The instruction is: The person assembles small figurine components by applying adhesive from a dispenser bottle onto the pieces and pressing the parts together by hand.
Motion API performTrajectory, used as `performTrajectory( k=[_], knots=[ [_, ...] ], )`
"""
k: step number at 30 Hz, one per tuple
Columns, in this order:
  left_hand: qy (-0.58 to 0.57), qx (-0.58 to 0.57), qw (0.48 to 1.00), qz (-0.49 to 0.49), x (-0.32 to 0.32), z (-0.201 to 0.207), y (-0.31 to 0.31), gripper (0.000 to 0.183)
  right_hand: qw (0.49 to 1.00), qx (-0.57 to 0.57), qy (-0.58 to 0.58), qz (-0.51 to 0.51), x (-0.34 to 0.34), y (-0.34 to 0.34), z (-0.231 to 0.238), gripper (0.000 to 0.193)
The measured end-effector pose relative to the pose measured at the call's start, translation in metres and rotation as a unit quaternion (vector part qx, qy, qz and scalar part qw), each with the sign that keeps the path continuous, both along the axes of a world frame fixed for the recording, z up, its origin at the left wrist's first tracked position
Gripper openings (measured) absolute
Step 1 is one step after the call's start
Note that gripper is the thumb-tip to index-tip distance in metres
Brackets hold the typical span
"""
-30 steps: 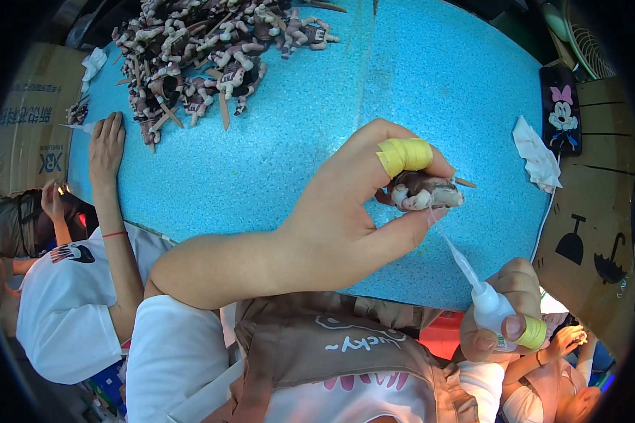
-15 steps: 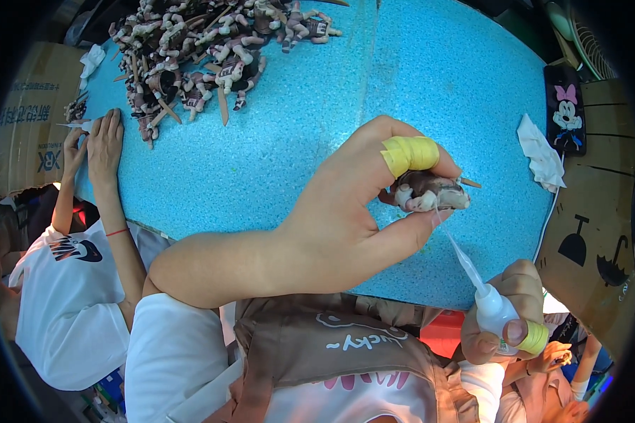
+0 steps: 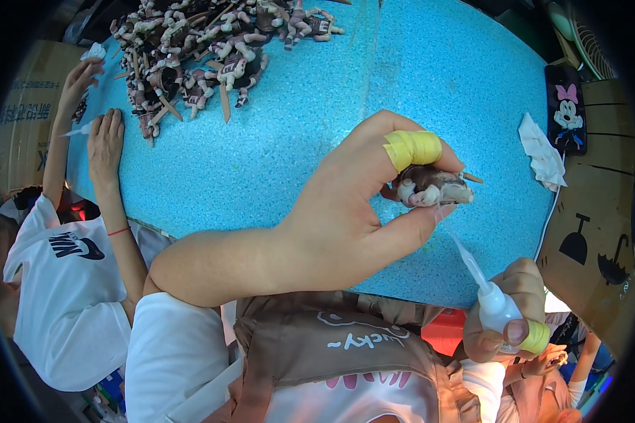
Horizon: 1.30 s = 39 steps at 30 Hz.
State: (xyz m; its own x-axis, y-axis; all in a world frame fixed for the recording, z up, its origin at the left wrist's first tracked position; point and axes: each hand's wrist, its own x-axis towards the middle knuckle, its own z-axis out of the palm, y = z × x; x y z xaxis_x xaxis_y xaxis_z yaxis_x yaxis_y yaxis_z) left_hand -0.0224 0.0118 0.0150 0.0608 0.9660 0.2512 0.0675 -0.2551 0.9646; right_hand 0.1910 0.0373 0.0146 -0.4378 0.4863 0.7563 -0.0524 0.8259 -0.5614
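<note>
My left hand (image 3: 374,197), with yellow tape around one finger, pinches a small figurine (image 3: 430,187) in dark brown and pale pinkish white. A thin wooden stick (image 3: 472,178) pokes out beyond it on the right. In my right hand (image 3: 522,296), also taped yellow on a finger, is a white squeeze bottle (image 3: 496,309). Its long, thin clear nozzle (image 3: 468,259) points up and left, its tip just below the thumb and the figurine. Whether the tip touches anything is hard to make out. The figurine's underside is hidden by my fingers.
Several similar figurines with wooden sticks lie heaped (image 3: 190,56) at the back left of the blue table (image 3: 296,162). On the right are a crumpled tissue (image 3: 542,151), a dark case (image 3: 566,109) and cardboard (image 3: 593,211). A co-worker's hand (image 3: 106,148) rests at the left edge beside another nozzle.
The bottle's nozzle has drawn slightly down and away from the figurine, which has tipped a little in my left hand. At the left, the co-worker's other hand has reached farther up toward a tissue.
</note>
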Motion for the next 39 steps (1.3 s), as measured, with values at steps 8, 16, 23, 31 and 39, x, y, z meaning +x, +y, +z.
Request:
performTrajectory(
  k=[8,16,23,31,39],
  knots=[
    [0.016,0.012,1.000,-0.006,-0.0012,-0.0002,0.0016,0.034,0.999,-0.004,-0.002,-0.037,0.0000,-0.0002,0.0009,0.019],
    [0.012,-0.007,1.000,-0.004,-0.0032,-0.0005,0.0010,0.035,0.999,-0.004,0.015,-0.028,0.0012,0.0003,0.0011,0.021],
    [0.013,-0.016,1.000,-0.005,-0.0032,-0.0007,0.0002,0.034,0.998,-0.013,0.020,-0.052,0.0013,0.0004,0.0012,0.022],
    [0.010,-0.040,0.999,0.006,-0.0034,0.0012,-0.0001,0.034,0.998,-0.011,0.033,-0.060,-0.0001,-0.0005,0.0004,0.022],
    [-0.060,-0.083,0.995,-0.005,-0.0009,0.0010,-0.0009,0.034,0.997,-0.014,0.024,-0.070,0.0005,-0.0003,0.0004,0.023]
  ],
)
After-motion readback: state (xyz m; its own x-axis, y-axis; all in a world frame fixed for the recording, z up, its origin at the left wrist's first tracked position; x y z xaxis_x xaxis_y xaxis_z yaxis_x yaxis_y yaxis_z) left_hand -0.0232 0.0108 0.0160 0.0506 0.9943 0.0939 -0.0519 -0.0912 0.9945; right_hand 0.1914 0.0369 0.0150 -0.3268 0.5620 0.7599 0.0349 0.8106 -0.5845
